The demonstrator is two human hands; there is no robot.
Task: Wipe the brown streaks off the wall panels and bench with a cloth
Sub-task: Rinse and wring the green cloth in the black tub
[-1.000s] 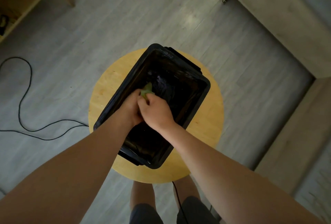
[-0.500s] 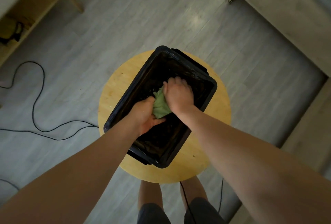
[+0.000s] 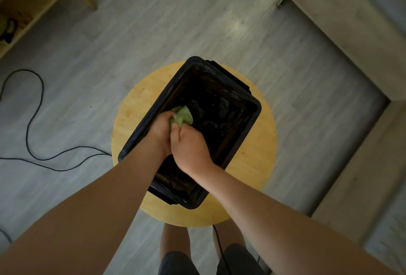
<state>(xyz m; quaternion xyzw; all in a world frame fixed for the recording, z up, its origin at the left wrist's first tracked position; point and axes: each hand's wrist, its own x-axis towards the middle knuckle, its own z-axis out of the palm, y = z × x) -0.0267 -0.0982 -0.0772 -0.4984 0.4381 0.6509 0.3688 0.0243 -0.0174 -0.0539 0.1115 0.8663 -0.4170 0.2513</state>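
The green cloth (image 3: 182,116) is bunched into a wad between both hands. Its free end sticks out beyond the knuckles, pointing away from the person toward the far end of the tub. The wad is too crumpled to show a clear long axis.

The left grip (image 3: 161,130) has its fingers curled round the cloth's near side. The right grip (image 3: 190,147) is pressed against the left, its thumb and curled fingers pinching the same wad from the right.

Both grips hang inside a black rectangular tub (image 3: 230,107), near its left wall. The tub's long axis runs from near-left to far-right. Beyond and right of the grips its inside is dark and glistening, and I cannot tell whether liquid stands in it.

The tub sits on a round wooden table (image 3: 136,120). Black cables (image 3: 33,120) lie on the grey floor (image 3: 109,54), well left of the grips.
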